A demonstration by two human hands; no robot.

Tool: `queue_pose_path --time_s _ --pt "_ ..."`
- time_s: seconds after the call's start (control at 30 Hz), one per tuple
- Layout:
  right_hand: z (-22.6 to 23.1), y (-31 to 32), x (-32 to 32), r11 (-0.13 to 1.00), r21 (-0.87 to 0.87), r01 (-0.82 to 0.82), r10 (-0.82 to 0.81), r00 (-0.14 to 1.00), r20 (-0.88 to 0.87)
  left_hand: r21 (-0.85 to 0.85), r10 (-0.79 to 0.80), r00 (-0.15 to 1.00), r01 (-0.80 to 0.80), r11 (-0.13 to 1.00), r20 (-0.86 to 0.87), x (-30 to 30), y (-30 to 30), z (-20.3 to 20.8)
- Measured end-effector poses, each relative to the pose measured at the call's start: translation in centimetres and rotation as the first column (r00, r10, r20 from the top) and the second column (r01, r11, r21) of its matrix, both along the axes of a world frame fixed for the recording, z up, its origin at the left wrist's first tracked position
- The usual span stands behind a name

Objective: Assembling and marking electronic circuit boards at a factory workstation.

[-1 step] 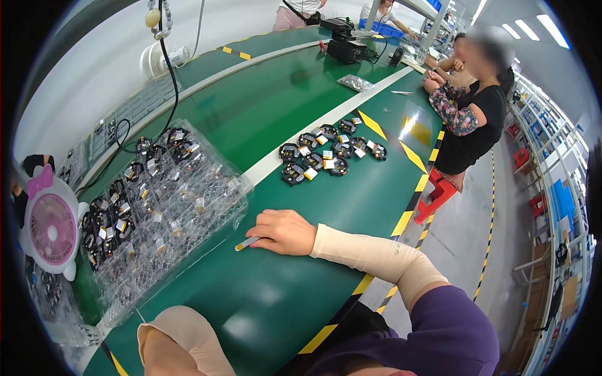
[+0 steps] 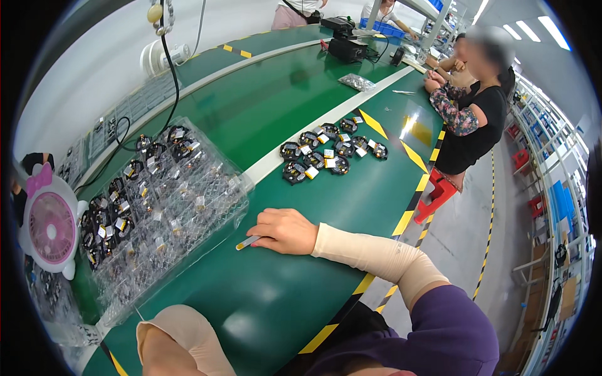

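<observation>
Grey-yellow slim strip (image 2: 246, 243), pinched in the right grip (image 2: 285, 231); left grip, cannot tell.

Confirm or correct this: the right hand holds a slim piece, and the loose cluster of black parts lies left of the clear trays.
Not left: in the head view the loose cluster of black parts lies right of the clear trays. The right hand does hold a slim piece.
</observation>
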State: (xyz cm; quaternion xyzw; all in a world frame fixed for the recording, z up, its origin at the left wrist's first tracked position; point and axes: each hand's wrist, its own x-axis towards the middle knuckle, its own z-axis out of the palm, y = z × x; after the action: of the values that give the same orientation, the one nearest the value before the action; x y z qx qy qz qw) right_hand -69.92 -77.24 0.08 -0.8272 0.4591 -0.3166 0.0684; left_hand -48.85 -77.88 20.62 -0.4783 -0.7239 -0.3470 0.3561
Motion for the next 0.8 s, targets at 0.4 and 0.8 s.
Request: queue_pose_path --time_s 0.4,0.8 --pt "-0.2 -0.1 -0.1 1.000 0.015 -0.009 0.008 1.000 0.027 0.017 0.038 0.997 -0.040 0.999 0.071 0.8 -1.1 -0.2" --pt "0.0 -0.1 -0.3 1.000 0.023 -0.009 0.009 1.000 0.012 0.008 0.046 0.996 -0.047 0.999 0.077 0.4 -1.1 -0.1"
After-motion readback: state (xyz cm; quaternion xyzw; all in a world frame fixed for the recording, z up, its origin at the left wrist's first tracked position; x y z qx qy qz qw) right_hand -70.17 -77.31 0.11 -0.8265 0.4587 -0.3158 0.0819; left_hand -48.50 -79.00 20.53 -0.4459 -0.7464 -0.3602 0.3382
